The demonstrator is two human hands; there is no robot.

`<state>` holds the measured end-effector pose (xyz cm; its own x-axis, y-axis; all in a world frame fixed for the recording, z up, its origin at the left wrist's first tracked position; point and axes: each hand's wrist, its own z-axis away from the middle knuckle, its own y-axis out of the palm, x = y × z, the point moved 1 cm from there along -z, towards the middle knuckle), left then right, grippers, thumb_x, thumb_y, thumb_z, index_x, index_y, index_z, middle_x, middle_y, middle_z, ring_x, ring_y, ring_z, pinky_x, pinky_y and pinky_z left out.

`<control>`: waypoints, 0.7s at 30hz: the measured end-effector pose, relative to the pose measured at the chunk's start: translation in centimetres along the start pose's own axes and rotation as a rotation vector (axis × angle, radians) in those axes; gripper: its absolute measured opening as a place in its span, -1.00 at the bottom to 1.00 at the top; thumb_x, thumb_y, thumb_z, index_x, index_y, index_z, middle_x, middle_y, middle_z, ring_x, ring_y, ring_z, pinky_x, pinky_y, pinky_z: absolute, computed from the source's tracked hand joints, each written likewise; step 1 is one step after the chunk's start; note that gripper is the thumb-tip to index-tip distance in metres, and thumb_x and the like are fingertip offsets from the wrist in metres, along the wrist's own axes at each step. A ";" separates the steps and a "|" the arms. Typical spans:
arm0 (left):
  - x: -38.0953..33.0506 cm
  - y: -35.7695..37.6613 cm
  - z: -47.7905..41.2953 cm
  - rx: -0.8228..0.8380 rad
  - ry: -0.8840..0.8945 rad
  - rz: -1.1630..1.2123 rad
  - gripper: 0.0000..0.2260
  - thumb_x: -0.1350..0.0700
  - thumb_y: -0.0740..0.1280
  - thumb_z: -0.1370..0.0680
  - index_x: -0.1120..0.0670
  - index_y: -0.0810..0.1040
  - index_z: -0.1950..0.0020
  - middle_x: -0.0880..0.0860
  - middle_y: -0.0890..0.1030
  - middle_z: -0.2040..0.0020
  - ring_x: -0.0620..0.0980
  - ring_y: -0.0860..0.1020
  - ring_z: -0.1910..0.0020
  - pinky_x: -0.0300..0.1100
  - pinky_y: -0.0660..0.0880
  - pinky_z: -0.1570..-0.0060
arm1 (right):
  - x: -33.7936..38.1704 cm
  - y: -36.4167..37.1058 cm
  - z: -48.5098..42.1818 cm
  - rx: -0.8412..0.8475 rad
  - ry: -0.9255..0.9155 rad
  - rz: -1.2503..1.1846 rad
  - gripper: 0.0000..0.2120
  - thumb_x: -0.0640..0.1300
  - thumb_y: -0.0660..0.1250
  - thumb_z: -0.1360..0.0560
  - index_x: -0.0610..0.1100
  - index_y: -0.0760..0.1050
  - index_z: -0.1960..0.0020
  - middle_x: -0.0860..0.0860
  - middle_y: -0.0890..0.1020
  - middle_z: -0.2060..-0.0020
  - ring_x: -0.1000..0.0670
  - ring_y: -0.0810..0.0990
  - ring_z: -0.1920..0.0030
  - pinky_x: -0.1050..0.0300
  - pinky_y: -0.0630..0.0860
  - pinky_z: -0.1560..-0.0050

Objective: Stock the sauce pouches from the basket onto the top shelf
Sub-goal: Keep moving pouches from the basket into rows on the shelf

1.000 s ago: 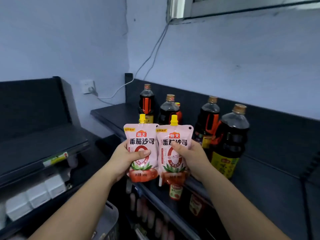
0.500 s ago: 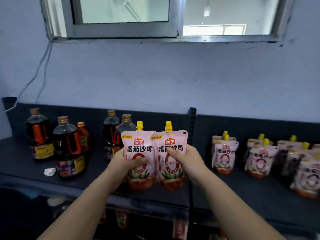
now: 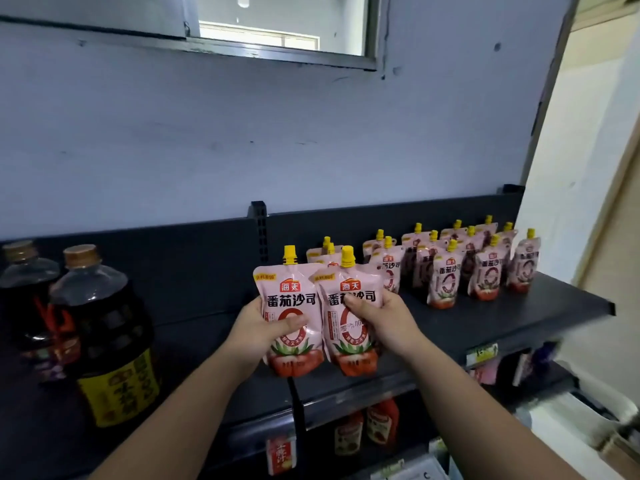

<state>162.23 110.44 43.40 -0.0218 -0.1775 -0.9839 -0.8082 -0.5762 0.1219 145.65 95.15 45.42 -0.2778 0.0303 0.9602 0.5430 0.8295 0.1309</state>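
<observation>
Bare top shelf [image 3: 460, 327] lies open around the centre, up to its front edge. There the left hand [image 3: 256, 332] grips one upright sauce pouch [image 3: 289, 306] and the right hand [image 3: 386, 322] grips a second pouch [image 3: 348, 327], edges overlapping. Stocked pouches [image 3: 446, 277] crowd 2 o'clock, dark bottles [image 3: 104, 341] 9 o'clock, pale wall [image 3: 242, 133] behind.

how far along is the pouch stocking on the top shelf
Done: rows of sauce pouches stand on the right part of the top shelf. In hand: the left hand grips one pouch, the right hand a second pouch, both upright in front of the shelf edge. Left: setting these two down; the basket is not visible, so what remains can't be told.
</observation>
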 end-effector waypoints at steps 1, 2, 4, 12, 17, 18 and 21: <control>0.5 0.7 -0.3 0.027 -0.007 -0.003 -0.49 0.10 0.64 -0.16 0.09 0.64 -0.08 0.15 0.72 -0.05 0.16 0.70 -0.02 0.04 0.63 0.04 | -0.4 -0.7 0.3 -0.017 0.000 -0.009 -0.78 -0.05 0.48 -0.38 -0.09 0.69 0.01 -0.15 0.74 0.03 -0.14 0.73 0.01 0.07 0.65 0.10; 0.9 1.4 -0.6 0.052 -0.013 -0.008 -0.50 0.11 0.63 -0.19 0.10 0.64 -0.10 0.15 0.72 -0.06 0.16 0.69 -0.04 0.05 0.63 0.02 | -0.7 -1.5 0.5 -0.034 0.000 -0.019 -0.80 -0.05 0.48 -0.38 -0.08 0.70 0.01 -0.16 0.73 0.02 -0.14 0.72 0.00 0.06 0.65 0.09; 1.7 2.7 -1.3 0.080 -0.026 -0.017 -0.48 0.13 0.61 -0.23 0.13 0.60 -0.16 0.15 0.71 -0.08 0.16 0.69 -0.06 0.10 0.61 -0.04 | -1.3 -3.1 0.7 -0.069 0.002 -0.028 -0.80 -0.05 0.49 -0.38 -0.08 0.70 0.01 -0.17 0.73 0.01 -0.17 0.71 -0.02 0.01 0.65 0.05; 3.6 7.8 -6.5 0.043 -0.024 -0.064 -0.60 0.27 0.55 -0.34 0.15 0.59 -0.15 0.11 0.73 -0.02 0.10 0.71 0.01 -0.06 0.64 0.10 | -2.3 -9.7 -2.8 -0.128 -0.014 0.035 -0.80 -0.09 0.50 -0.43 -0.05 0.64 -0.05 -0.09 0.74 0.02 -0.10 0.73 0.00 0.14 0.64 0.14; 5.8 10.7 -10.0 -0.069 -0.041 -0.070 -0.63 0.32 0.54 -0.36 0.15 0.60 -0.13 0.09 0.74 0.02 0.06 0.72 0.06 -0.19 0.63 0.22 | -3.4 -14.0 -6.7 -0.094 -0.003 0.105 -0.76 -0.11 0.51 -0.44 0.04 0.58 -0.08 0.00 0.74 0.02 -0.01 0.73 0.01 0.15 0.65 0.13; 6.1 11.2 -10.5 -0.102 -0.047 -0.090 -0.63 0.29 0.56 -0.36 0.12 0.61 -0.12 0.05 0.74 0.03 0.02 0.72 0.07 -0.21 0.62 0.21 | -3.8 -14.7 -7.4 -0.081 -0.002 0.098 -0.76 -0.13 0.51 -0.44 0.03 0.59 -0.08 -0.01 0.74 0.02 -0.01 0.73 0.01 0.15 0.65 0.13; 7.3 12.1 -11.7 -0.194 -0.046 -0.122 -0.63 0.25 0.58 -0.33 0.09 0.62 -0.10 -0.01 0.75 0.06 -0.05 0.72 0.08 -0.26 0.59 0.20 | -4.9 -16.2 -9.1 -0.031 -0.001 0.062 -0.79 -0.17 0.50 -0.45 0.03 0.61 -0.04 -0.03 0.74 0.03 -0.01 0.73 0.03 0.18 0.64 0.15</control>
<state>159.14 92.85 39.25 0.0388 -0.0631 -0.9973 -0.6785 -0.7343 0.0200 145.46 76.52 40.80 -0.2438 0.0813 0.9664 0.5835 0.8082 0.0792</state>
